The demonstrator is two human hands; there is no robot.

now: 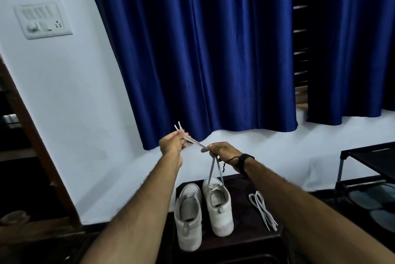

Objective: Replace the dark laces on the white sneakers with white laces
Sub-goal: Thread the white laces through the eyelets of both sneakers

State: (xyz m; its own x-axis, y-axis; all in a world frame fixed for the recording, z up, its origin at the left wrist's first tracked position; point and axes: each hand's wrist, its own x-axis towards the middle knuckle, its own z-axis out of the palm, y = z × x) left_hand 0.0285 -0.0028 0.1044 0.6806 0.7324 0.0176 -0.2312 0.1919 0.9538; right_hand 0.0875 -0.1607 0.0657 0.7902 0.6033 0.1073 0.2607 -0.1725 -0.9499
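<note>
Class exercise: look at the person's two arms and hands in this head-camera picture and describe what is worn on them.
Both forearms are bare, with no sleeves in view. The left hand wears nothing, and its wrist is bare too. At the wrist of the right hand sit a black watch or band and a thin dark thread bracelet with a loose end hanging down.

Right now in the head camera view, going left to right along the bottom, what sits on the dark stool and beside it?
left sneaker → right sneaker, its lace pulled up by the left hand and the right hand → spare white lace → black rack
</note>
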